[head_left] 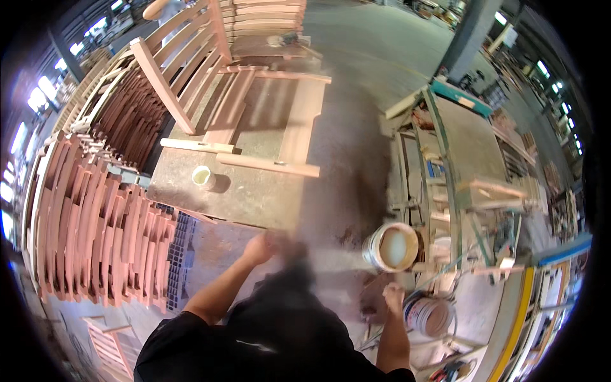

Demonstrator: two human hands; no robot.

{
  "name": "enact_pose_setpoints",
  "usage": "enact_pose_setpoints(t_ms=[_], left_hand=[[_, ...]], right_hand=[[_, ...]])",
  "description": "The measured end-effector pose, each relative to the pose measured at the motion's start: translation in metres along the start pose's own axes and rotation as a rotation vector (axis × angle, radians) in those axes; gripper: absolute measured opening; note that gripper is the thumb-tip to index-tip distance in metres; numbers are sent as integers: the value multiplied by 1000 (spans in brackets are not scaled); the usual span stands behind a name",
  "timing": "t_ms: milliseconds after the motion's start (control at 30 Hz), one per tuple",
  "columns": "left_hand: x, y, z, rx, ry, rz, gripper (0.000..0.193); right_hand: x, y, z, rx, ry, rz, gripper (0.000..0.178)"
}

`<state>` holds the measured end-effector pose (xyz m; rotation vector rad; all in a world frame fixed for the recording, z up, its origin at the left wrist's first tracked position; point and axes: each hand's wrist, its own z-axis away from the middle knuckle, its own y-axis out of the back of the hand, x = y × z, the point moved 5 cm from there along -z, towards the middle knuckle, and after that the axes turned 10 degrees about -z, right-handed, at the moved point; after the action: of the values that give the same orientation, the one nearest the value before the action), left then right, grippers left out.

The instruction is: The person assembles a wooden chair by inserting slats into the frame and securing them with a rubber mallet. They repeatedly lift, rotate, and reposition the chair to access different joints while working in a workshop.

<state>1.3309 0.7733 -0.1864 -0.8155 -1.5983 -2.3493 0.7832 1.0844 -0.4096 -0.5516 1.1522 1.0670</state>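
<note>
My left hand (pixel 259 248) is in front of the work table's near edge, blurred, so its fingers cannot be made out. My right hand (pixel 393 294) is at the lower right, its fingers curled closed; whatever may be inside them is hidden. Just beyond it stands a bucket (pixel 372 249) with pale liquid inside. A second bucket (pixel 428 317) sits beside my right forearm. Up on the table rests a wooden chair frame (pixel 302 121) with a slatted part (pixel 159 84) standing up from it. A small white cup (pixel 202 178) stands near the frame's front rail.
The work table (pixel 254 200) is ahead of me. Stacks of cut wooden parts (pixel 95 223) rise on the left, next to a dark plastic pallet (pixel 181 251). To the right is a bench (pixel 464 137) with wood pieces on its lower shelves. A grey pillar (pixel 468 38) stands beyond it.
</note>
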Motion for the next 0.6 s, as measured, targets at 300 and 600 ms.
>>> enact_pose_setpoints(t_ms=[300, 600], left_hand=[[30, 4, -202, 359, 324, 219, 52], [121, 51, -332, 488, 451, 208, 55]], right_hand=[[-263, -59, -314, -116, -94, 293, 36], [-280, -76, -469, -259, -577, 206, 22]])
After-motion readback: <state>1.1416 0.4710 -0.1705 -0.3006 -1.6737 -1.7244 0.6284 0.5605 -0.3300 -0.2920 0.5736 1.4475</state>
